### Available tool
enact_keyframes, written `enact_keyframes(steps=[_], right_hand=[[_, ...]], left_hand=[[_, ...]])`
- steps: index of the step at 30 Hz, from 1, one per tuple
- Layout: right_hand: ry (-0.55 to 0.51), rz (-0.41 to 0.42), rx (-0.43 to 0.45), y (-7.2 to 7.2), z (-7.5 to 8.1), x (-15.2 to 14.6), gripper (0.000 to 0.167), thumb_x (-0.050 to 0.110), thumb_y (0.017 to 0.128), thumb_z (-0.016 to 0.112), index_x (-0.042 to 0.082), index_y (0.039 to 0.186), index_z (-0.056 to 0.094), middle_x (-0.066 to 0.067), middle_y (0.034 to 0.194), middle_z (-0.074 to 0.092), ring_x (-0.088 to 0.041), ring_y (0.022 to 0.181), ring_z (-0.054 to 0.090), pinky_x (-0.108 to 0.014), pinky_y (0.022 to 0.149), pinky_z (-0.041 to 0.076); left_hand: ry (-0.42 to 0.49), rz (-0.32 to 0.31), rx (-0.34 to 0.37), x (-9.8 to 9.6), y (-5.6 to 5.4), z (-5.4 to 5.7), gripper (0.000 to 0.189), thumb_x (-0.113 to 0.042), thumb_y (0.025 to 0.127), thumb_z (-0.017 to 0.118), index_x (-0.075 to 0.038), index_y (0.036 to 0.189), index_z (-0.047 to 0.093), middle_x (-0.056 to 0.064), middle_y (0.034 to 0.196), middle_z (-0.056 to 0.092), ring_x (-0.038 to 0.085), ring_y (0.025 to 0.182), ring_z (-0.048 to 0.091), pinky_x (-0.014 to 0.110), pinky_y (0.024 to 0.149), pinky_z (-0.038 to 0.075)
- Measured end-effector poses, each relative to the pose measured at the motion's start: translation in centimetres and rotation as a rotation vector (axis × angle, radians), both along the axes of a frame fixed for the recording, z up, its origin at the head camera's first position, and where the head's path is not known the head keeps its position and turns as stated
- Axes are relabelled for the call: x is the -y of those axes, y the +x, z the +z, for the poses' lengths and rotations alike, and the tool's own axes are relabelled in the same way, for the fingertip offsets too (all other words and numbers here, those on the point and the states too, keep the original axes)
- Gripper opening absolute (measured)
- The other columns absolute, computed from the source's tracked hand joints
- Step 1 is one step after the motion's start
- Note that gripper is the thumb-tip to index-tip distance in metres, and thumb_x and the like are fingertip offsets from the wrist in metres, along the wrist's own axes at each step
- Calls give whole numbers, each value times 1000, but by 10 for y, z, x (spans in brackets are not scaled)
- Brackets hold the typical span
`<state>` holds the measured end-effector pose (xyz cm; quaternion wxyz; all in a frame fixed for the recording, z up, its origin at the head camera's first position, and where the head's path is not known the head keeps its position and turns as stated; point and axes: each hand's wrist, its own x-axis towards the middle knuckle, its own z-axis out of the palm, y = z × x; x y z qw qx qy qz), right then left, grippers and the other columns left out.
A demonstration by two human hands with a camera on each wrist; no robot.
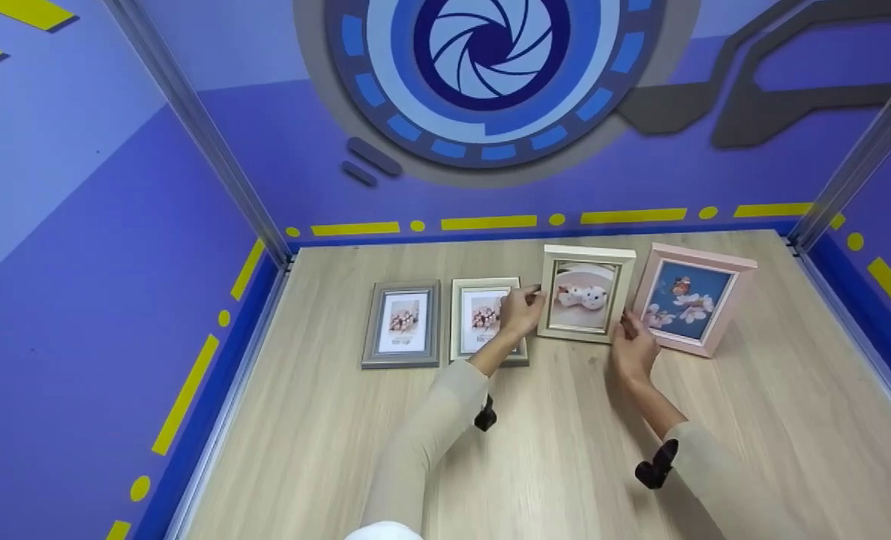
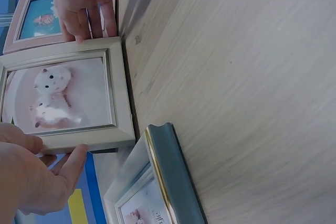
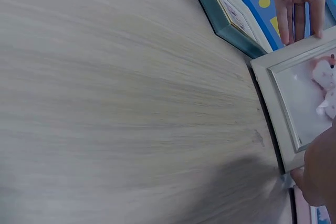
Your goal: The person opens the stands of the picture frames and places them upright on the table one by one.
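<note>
A cream picture frame (image 1: 586, 295) with a photo of two small white animal figures stands upright on the wooden table. My left hand (image 1: 522, 310) pinches its left side, thumb at the front and fingers toward the back, as the left wrist view shows. At the lower right side, my right hand (image 1: 634, 348) holds the same frame between thumb and fingers. Right beside that hand stands a pink picture frame (image 1: 727, 315) with a blue flower photo. Behind my left forearm lies a champagne-coloured frame (image 1: 458, 322), partly covered by the hand.
Farther left, a grey picture frame (image 1: 369, 337) lies on the table (image 1: 565, 450). A blue-purple wall (image 1: 250, 157) with yellow marks rises behind the frames, and side walls close off the left and right. Small black devices are worn at both wrists.
</note>
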<state>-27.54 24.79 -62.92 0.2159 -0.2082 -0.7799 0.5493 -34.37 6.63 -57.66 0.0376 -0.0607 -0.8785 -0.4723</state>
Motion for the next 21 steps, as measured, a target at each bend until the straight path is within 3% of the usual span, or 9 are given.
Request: enact_keyframes(steps=[8, 18, 21], right_hand=[[-29, 111, 56, 12, -4, -4, 50, -3, 99, 51, -4, 148, 48, -28, 144, 53, -42, 135, 54, -47, 113, 45], [-36, 155, 74, 13, -3, -10, 54, -2, 98, 50, -2, 152, 43, -26, 147, 51, -40, 138, 52, -46, 115, 43], [-43, 178, 83, 13, -3, -11, 56, -2, 98, 51, -1, 153, 42, -26, 148, 52, -38, 138, 53, -40, 114, 45]], left_hand=[[38, -16, 27, -1, 5, -4, 26, -15, 96, 63, -5, 117, 77, 11, 98, 80, 21, 91, 76, 25, 80, 58], [48, -39, 26, 0, 7, -5, 26, -15, 96, 66, -5, 116, 76, 12, 101, 80, 22, 91, 76, 23, 81, 58], [69, -52, 50, 1, 7, -5, 27, -14, 96, 65, -4, 120, 75, 13, 103, 79, 22, 94, 76, 22, 83, 58]])
